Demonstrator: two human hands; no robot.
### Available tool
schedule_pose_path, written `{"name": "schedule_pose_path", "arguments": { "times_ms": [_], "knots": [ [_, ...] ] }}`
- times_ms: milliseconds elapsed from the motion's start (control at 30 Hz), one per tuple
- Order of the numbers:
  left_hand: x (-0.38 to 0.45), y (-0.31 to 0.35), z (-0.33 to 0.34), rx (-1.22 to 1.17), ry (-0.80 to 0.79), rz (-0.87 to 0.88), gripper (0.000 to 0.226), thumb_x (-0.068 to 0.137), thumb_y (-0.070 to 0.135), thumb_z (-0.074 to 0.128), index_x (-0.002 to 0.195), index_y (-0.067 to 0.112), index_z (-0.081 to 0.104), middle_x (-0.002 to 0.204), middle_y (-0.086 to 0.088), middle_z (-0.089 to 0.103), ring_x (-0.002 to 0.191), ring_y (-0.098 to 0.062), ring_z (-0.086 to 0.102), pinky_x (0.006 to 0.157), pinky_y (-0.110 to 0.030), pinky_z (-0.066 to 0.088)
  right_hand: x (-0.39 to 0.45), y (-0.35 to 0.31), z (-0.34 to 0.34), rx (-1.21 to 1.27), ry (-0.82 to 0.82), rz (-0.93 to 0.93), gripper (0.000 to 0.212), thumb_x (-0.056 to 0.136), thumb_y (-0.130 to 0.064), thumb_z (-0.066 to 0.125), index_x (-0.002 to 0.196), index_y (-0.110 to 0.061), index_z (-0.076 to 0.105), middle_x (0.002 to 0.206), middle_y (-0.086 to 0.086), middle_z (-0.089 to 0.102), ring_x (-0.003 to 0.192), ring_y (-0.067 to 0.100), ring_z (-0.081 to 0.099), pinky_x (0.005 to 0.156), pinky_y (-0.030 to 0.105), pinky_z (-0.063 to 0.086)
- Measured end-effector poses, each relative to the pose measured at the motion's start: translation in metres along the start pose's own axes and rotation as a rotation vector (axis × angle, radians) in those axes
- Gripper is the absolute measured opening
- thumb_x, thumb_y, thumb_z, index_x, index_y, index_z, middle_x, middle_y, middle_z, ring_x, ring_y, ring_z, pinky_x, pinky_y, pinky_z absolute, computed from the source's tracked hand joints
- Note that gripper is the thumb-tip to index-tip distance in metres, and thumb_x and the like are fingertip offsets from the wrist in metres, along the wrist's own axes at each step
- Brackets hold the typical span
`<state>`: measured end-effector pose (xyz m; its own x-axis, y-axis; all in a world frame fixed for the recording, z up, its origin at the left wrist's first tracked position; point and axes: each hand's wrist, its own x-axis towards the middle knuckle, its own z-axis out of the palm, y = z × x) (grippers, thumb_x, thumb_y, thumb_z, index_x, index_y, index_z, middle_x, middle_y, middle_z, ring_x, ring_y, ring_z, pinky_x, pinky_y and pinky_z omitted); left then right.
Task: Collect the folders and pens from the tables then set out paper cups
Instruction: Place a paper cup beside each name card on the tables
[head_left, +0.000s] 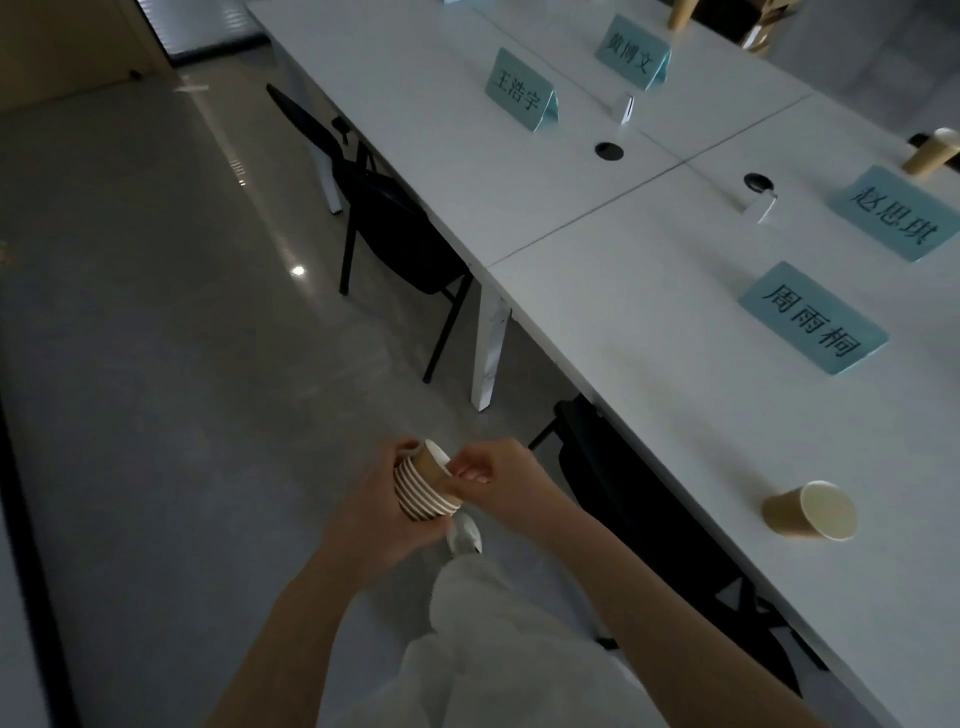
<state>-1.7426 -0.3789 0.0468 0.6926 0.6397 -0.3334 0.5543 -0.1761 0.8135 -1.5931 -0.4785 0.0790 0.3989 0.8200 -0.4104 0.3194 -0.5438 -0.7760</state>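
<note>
Stack of paper cups (422, 488): my left hand (374, 514) grips it; right hand (498, 480) fingers pinch top cup's rim, left of counter (623, 364).

1. The left hand (376, 512) covers the far side of the stack of paper cups (423, 486); the exact count of cups cannot be told.
2. At 1 o'clock, a brown cup (681, 13) is cut off by the top edge.
3. At 2 o'clock, a blurred cup (930, 153) stands near the right edge.
4. The chair (670, 525) at 4 o'clock is mostly hidden under the white table (649, 415).
5. The shoe (465, 535) is partly hidden by the hands.
</note>
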Motion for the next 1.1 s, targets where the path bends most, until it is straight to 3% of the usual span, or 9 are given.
{"name": "schedule_pose_path", "arguments": {
  "times_ms": [267, 500, 667, 767, 833, 933, 1100],
  "knots": [
    [0.126, 0.036, -0.041, 0.051, 0.049, 0.026, 0.076, 0.051, 0.04, 0.083, 0.113, 0.029, 0.042, 0.094, 0.002, 0.063, 0.077, -0.016, 0.065, 0.069, -0.045, 0.057, 0.118, -0.031, -0.051, 0.248, 0.174, 0.018, 0.015, 0.084, -0.02, 0.069, 0.097, -0.012, 0.071, 0.094, 0.003, 0.072, 0.087, 0.013, 0.068, 0.078, 0.022, 0.053],
    [0.211, 0.06, -0.073, 0.114, 0.05, 0.021, 0.07, 0.045, 0.055, 0.076, 0.103, 0.038, 0.04, 0.085, 0.008, 0.064, 0.073, -0.012, 0.066, 0.069, -0.045, 0.057, 0.197, -0.058, -0.09, 0.265, 0.211, 0.029, 0.012, 0.086, -0.017, 0.068, 0.096, -0.012, 0.07, 0.095, 0.004, 0.072, 0.081, 0.008, 0.064, 0.074, 0.019, 0.051],
    [0.264, 0.057, -0.101, 0.097, 0.016, 0.015, 0.065, 0.053, 0.038, 0.084, 0.101, 0.035, 0.042, 0.083, 0.005, 0.063, 0.069, -0.011, 0.064, 0.064, -0.045, 0.056, 0.25, -0.073, -0.1, 0.284, 0.28, 0.083, 0.009, 0.087, -0.021, 0.066, 0.094, -0.016, 0.07, 0.087, -0.002, 0.069, 0.073, 0.003, 0.059, 0.065, 0.017, 0.045],
    [0.299, 0.052, -0.127, 0.11, 0.009, 0.023, 0.063, 0.052, 0.039, 0.084, 0.1, 0.037, 0.043, 0.082, 0.006, 0.062, 0.069, -0.011, 0.064, 0.064, -0.044, 0.056, 0.281, -0.087, -0.101, 0.33, 0.374, 0.134, 0.005, 0.088, -0.023, 0.065, 0.091, -0.02, 0.068, 0.084, -0.005, 0.068, 0.073, 0.002, 0.06, 0.064, 0.017, 0.046],
    [0.323, 0.051, -0.15, 0.131, -0.005, 0.035, 0.063, 0.054, 0.04, 0.084, 0.101, 0.035, 0.043, 0.083, 0.006, 0.062, 0.07, -0.011, 0.063, 0.065, -0.041, 0.055, 0.306, -0.097, -0.101, 0.376, 0.46, 0.147, 0.002, 0.086, -0.02, 0.066, 0.086, -0.021, 0.068, 0.074, -0.01, 0.066, 0.065, -0.003, 0.059, 0.061, 0.016, 0.045],
    [0.359, 0.049, -0.193, 0.177, -0.029, 0.092, 0.063, 0.058, 0.036, 0.087, 0.103, 0.031, 0.044, 0.086, 0.007, 0.059, 0.073, -0.005, 0.059, 0.061, -0.022, 0.049, 0.344, -0.119, -0.1, 0.499, 0.564, 0.178, 0.002, 0.085, -0.017, 0.068, 0.084, -0.016, 0.069, 0.069, -0.01, 0.064, 0.056, -0.008, 0.056, 0.055, 0.01, 0.043],
    [0.421, 0.041, -0.259, 0.157, -0.042, 0.15, 0.065, 0.054, 0.043, 0.086, 0.101, 0.036, 0.042, 0.09, 0.008, 0.059, 0.079, -0.012, 0.062, 0.067, -0.043, 0.056, 0.396, -0.153, -0.095, 0.549, 0.698, 0.263, 0.009, 0.086, -0.019, 0.066, 0.092, -0.013, 0.069, 0.079, -0.006, 0.065, 0.07, 0.005, 0.057, 0.061, 0.018, 0.043]
  ]
}}
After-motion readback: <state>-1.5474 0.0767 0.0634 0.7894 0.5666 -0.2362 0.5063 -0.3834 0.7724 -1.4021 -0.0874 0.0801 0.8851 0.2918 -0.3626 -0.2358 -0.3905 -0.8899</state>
